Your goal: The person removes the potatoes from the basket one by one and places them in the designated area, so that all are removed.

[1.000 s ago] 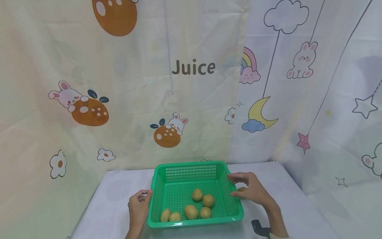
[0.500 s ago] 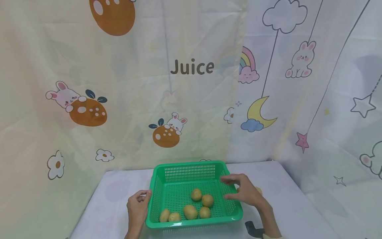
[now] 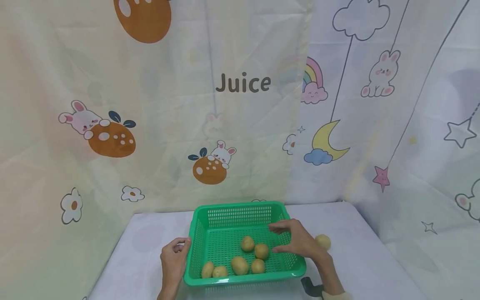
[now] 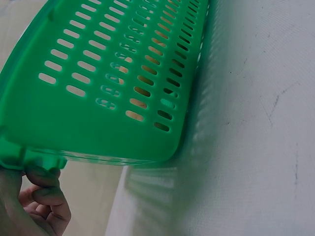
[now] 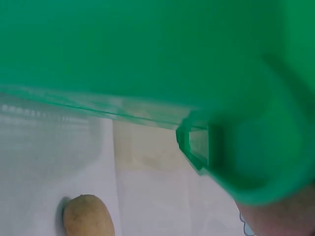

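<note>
A green slotted basket (image 3: 240, 233) sits on the white surface (image 3: 150, 250), and everything else is placed from it. The left hand (image 3: 173, 260) is at the basket's left rim near the front corner; its grip is curled around that rim, and the left wrist view shows the fingertips (image 4: 42, 177) tucked under the rim's edge. The right hand (image 3: 298, 243) reaches over the basket's right wall into its interior, fingers spread and relaxed, pinching nothing, just right of the potatoes. 6 potatoes (image 3: 240, 265) lie on the basket floor, clustered toward the front. 1 more potato (image 3: 323, 241) lies on the surface just outside the basket's right wall; the right wrist view shows this potato (image 5: 88, 216) below the blurred green rim.
</note>
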Motion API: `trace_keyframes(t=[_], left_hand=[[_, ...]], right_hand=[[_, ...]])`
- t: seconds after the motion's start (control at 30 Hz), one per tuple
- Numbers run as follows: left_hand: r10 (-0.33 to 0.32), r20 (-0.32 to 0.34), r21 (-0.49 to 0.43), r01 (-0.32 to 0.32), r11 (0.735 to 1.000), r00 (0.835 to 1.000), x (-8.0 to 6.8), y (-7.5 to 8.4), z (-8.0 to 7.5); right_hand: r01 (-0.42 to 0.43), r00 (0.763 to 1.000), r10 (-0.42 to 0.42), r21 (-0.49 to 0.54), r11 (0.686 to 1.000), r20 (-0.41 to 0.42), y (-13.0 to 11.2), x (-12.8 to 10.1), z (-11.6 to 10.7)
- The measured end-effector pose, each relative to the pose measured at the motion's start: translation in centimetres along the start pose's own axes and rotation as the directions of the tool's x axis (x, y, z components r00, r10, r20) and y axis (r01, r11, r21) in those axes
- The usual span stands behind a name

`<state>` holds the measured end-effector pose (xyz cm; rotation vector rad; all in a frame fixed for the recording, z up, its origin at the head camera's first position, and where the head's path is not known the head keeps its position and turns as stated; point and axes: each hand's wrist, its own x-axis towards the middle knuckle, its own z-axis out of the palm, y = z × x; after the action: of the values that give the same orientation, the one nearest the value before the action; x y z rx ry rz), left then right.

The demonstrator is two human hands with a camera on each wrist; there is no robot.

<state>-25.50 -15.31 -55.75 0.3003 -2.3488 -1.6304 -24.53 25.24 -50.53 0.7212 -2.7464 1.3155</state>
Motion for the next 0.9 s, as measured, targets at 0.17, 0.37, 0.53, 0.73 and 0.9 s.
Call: trace_keyframes(t=[0.17, 0.37, 0.53, 0.73, 0.9], left_hand=[[0.009, 0.006, -0.014, -0.009, 1.0, 1.0, -0.1, 0.3, -0.2], [0.023, 0.004, -0.019, -0.023, 1.0, 1.0, -0.1, 0.1, -0.2], [0.019, -0.002, -0.014, -0.019, 1.0, 1.0, 0.0, 0.0, -0.1], [0.023, -0.013, -0.016, -0.023, 1.0, 1.0, 0.0, 0.0, 0.0], [0.02, -0.007, -0.018, -0.02, 1.0, 1.0, 0.0, 0.0, 0.0]], right_hand=[[0.002, 1.0, -0.002, -0.006, 1.0, 0.026, -0.3, 0.4, 0.2], [0.003, 1.0, -0.001, -0.048, 0.999, 0.025, -0.2, 0.9, 0.8], [0.018, 0.999, -0.016, -0.045, 0.999, 0.04, -0.3, 1.2, 1.1], [-0.001, 0.998, 0.005, -0.063, 0.998, 0.06, -0.5, 1.4, 1.5], [-0.008, 0.997, 0.014, -0.092, 0.996, 0.072, -0.4, 1.6, 1.9]])
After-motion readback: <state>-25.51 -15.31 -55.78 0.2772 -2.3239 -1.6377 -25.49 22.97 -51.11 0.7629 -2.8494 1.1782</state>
